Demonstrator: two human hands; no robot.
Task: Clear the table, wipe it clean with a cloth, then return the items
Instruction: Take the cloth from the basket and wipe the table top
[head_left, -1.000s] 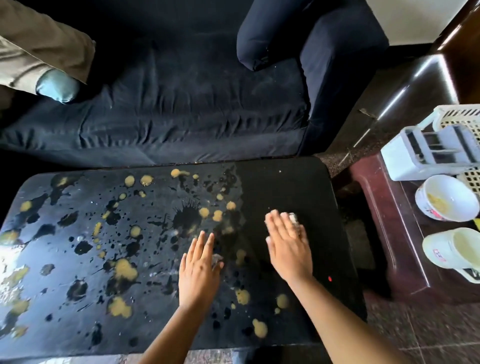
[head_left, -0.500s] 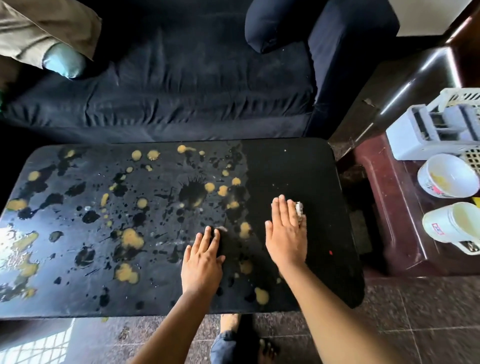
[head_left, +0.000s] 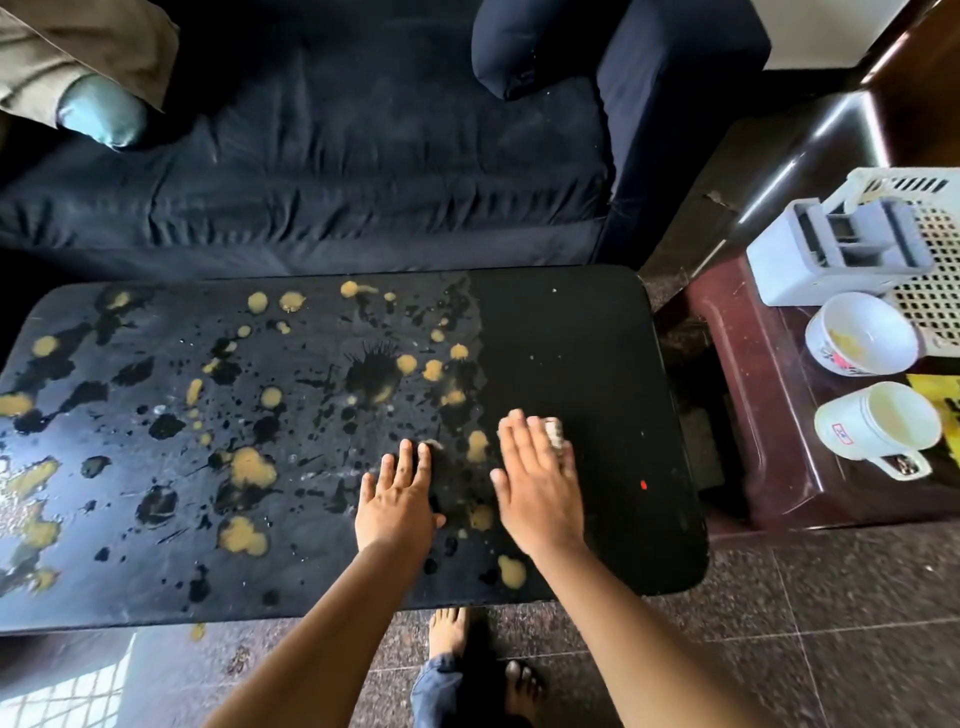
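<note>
the left hand (head_left: 397, 499) and right hand (head_left: 540, 483) lie flat on the table (head_left: 597, 338), fingers straight and nearly together. the cloth (head_left: 555, 434) peeks out beyond the right hand's fingers. so small a cloth may merely smear the yellow splashes (head_left: 249, 467) onto the clean right end.

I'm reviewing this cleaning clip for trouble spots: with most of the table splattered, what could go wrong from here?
The cloth under the right hand is a small wad, so it may smear the yellow blobs rather than lift them. The left hand lies flat among the spots and could carry mess onto the wiped part of the table. A blob near the front edge might be pushed onto the floor by the bare foot.
</note>
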